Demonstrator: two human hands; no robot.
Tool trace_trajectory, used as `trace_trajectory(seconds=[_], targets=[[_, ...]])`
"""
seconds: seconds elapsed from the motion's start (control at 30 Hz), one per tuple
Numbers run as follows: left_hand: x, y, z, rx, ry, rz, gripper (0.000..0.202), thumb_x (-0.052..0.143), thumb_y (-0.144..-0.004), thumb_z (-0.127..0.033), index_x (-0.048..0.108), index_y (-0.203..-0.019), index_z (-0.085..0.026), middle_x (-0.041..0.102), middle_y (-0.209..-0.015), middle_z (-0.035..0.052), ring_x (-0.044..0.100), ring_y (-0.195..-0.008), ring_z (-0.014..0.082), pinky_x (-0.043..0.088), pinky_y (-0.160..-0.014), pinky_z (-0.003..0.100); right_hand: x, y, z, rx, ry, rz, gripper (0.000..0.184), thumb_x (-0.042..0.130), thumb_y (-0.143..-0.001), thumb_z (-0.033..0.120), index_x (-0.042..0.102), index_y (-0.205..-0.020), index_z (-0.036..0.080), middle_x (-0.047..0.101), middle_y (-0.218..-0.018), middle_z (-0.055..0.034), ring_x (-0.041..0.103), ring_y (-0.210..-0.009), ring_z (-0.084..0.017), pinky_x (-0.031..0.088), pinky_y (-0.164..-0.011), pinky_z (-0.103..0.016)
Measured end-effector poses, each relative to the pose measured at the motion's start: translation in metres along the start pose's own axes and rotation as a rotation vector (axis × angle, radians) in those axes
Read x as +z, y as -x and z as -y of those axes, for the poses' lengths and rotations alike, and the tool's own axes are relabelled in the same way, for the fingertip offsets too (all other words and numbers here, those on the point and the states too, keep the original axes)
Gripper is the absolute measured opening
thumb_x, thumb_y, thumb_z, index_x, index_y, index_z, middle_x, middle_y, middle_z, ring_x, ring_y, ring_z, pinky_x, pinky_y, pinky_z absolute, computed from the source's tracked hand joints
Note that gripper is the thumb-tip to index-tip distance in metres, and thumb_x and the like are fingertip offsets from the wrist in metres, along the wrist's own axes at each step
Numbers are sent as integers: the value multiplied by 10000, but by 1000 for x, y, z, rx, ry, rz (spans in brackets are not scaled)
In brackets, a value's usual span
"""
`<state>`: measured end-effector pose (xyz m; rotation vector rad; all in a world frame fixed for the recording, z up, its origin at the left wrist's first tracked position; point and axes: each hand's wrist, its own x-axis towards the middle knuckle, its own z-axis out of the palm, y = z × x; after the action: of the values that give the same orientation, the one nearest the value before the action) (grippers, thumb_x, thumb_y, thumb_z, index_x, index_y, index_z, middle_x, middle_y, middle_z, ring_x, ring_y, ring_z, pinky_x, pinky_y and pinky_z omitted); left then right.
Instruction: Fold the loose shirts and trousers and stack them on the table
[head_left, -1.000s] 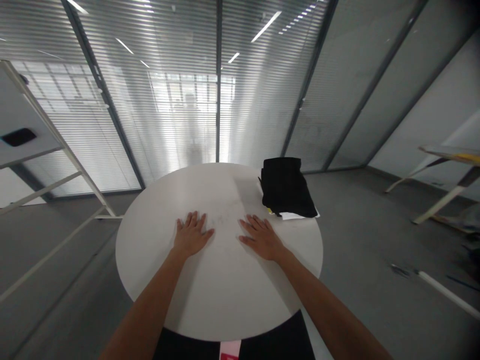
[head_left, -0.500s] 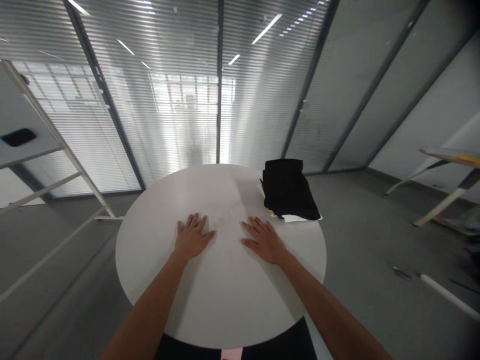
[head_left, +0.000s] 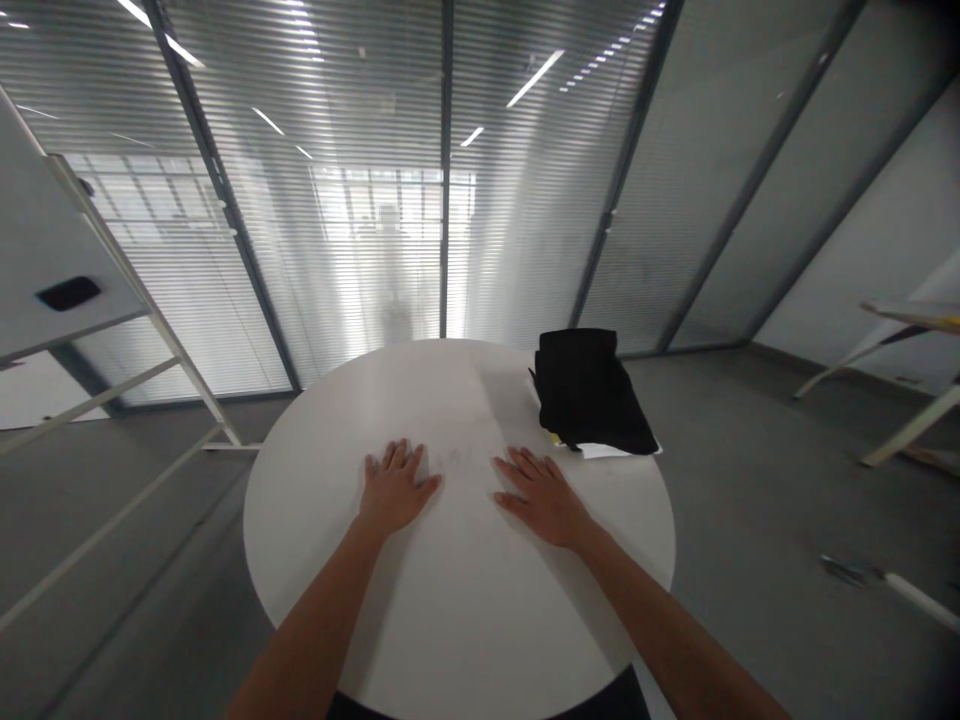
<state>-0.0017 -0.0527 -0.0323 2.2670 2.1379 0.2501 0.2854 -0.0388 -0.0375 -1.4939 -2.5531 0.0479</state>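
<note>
My left hand lies palm down on the white round table, its fingers spread and nothing in it. To its right, my right hand rests flat on the same tabletop, also spread and holding nothing. A folded black cloth, perhaps a garment, lies at the table's far right, a short way beyond my right hand and apart from it. Beneath the cloth, a white edge like paper sticks out, with a bit of yellow beside it.
A whiteboard on a pale frame stands at the left, with a dark oblong thing on it. Glass panels with blinds rise behind the table. At the right are another table's legs and a pale pole on the grey floor.
The whole view has shifted slightly, so the scene sits a little lower and farther right. Both hands stay flat on the table, and the black cloth has not moved on it.
</note>
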Motion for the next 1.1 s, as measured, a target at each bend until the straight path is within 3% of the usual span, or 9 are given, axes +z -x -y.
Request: trace_trajectory(seconds=[0.37, 1.1], targets=[[2, -1, 1, 14, 12, -14, 757, 209, -864, -687, 346, -1471, -256, 248, -1553, 105, 177, -1431, 331, 162, -1100, 633, 5, -1, -5, -17, -1, -38, 626, 328, -916, 631, 334, -1463, 326, 285, -1540, -60, 242, -1413, -286, 191, -1109, -529], [0, -1, 3, -1, 25, 1, 745, 233, -854, -702, 360, -1462, -291, 258, -1554, 86, 189, -1424, 345, 161, -1100, 622, -3, -1, -1, 13, -30, 31, 673, 287, -899, 681, 339, -1462, 316, 258, -1551, -62, 214, -1425, -267, 153, -1126, -518]])
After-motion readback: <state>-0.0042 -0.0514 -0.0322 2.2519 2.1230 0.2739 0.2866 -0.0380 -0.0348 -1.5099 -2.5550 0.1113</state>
